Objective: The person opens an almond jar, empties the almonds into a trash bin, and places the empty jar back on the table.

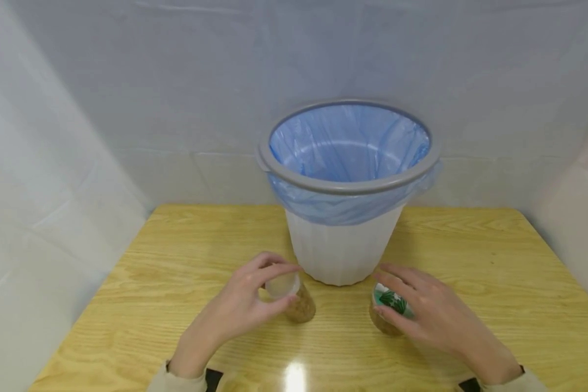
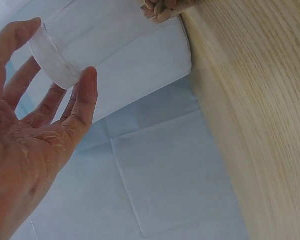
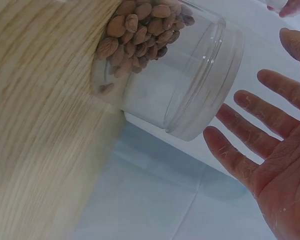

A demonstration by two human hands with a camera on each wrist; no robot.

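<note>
Two hands working: left hand [image 1: 245,305] pinching the lid of a clear round plastic jar of almonds [image 1: 294,299], right hand [image 1: 428,316] hovering open-fingered beside a second clear almond jar [image 1: 387,310], both standing on the wooden table [image 1: 176,261] before a blue-lined white bin [image 1: 345,185].

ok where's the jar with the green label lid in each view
head: green-lidded jar lower centre-right, on the wooden table, right of the bin, under the right hand.
left wrist: not in it; only the other jar's rim shows.
right wrist: upper centre, the clear jar of almonds, beside the open fingers.
shared landmark: the wooden table, in all three.
</note>
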